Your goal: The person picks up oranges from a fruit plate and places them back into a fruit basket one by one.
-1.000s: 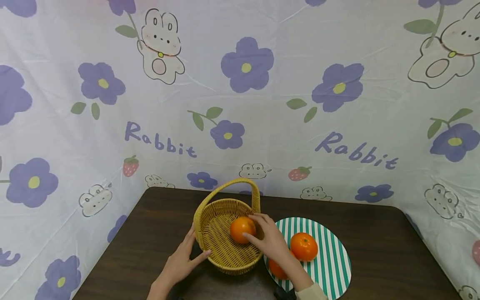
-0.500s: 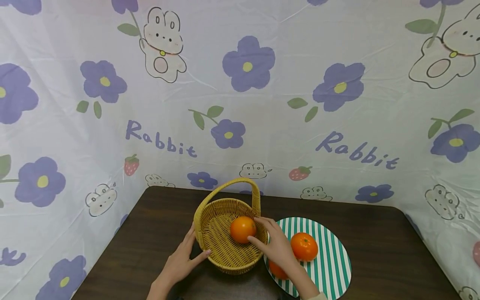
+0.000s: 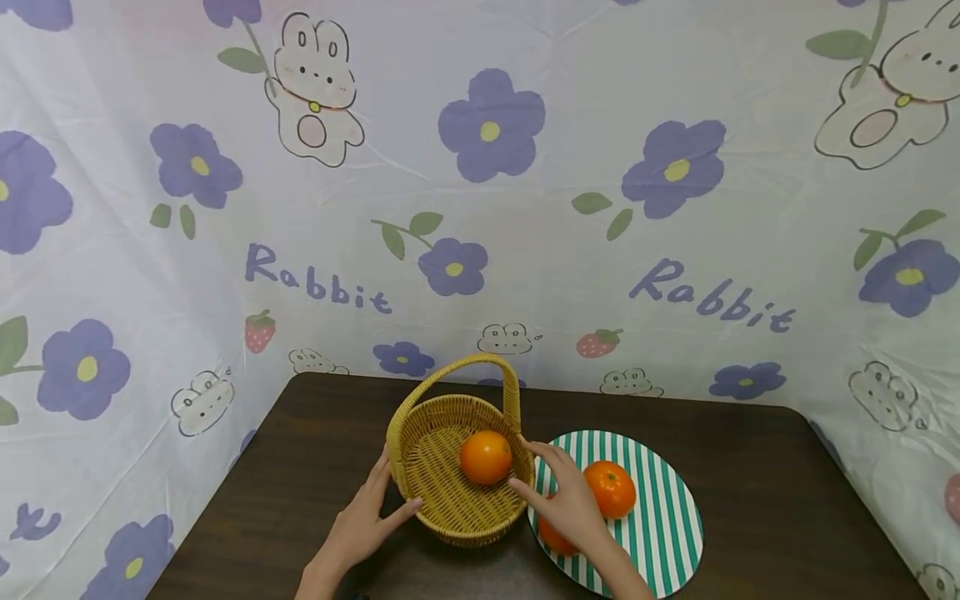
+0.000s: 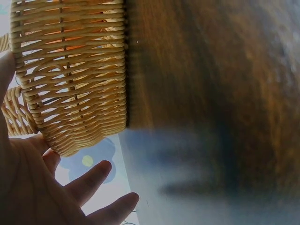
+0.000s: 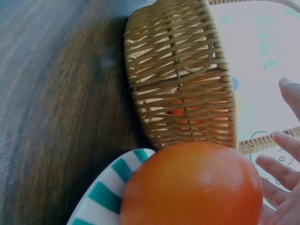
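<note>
An orange (image 3: 486, 457) rests inside the right part of a yellow wicker basket (image 3: 450, 521) with a tall arched handle. My left hand (image 3: 360, 521) rests against the basket's left side, thumb by the front rim. In the left wrist view, its outer fingers (image 4: 89, 183) stretch out straight, apart from the weave. My right hand (image 3: 566, 500) is spread over the basket's right rim and holds nothing. Below it, another orange (image 3: 555, 537) is partly hidden on a green-and-white striped plate (image 3: 663, 533); a third orange (image 3: 611, 489) lies beside it.
The dark wooden table (image 3: 757, 500) extends to both sides of the basket and plate. Behind it hangs a pale cloth (image 3: 555, 225) printed with rabbits and purple flowers.
My right hand has drawn away from the orange in the basket, moving right toward the rim and plate. That orange stays in place. The left hand has hardly moved.
</note>
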Demonstrator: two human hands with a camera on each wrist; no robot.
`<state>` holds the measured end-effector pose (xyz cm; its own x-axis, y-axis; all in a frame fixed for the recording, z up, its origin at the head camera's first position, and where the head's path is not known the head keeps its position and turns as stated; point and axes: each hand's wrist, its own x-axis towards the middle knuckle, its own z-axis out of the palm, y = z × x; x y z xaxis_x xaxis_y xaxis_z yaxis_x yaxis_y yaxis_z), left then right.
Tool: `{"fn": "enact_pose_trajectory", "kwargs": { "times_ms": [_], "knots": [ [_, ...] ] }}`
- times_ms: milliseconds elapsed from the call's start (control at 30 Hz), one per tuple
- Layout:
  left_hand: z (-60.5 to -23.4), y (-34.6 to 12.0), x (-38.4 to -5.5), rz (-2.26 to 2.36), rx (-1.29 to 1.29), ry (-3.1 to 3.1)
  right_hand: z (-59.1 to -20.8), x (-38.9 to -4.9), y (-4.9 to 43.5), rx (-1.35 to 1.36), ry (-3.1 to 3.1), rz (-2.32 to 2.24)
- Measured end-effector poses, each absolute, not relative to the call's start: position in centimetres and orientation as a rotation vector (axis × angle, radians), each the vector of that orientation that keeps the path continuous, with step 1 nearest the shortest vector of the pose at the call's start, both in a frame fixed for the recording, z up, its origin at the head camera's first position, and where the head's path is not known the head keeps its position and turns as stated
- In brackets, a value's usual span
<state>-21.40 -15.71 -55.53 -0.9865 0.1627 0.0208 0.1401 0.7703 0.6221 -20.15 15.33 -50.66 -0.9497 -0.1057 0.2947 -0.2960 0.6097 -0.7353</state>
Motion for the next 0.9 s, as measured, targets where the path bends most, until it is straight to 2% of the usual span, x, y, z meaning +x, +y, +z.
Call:
{"fn": "enact_pose_trajectory", "kwargs": {
  "times_ms": [900],
  "knots": [
    [-55.5, -15.6, -21.2, 1.034, 0.249, 2.908, -52.5, -17.7, 18.1, 0.212, -2.602, 1.336]
  ]
}}
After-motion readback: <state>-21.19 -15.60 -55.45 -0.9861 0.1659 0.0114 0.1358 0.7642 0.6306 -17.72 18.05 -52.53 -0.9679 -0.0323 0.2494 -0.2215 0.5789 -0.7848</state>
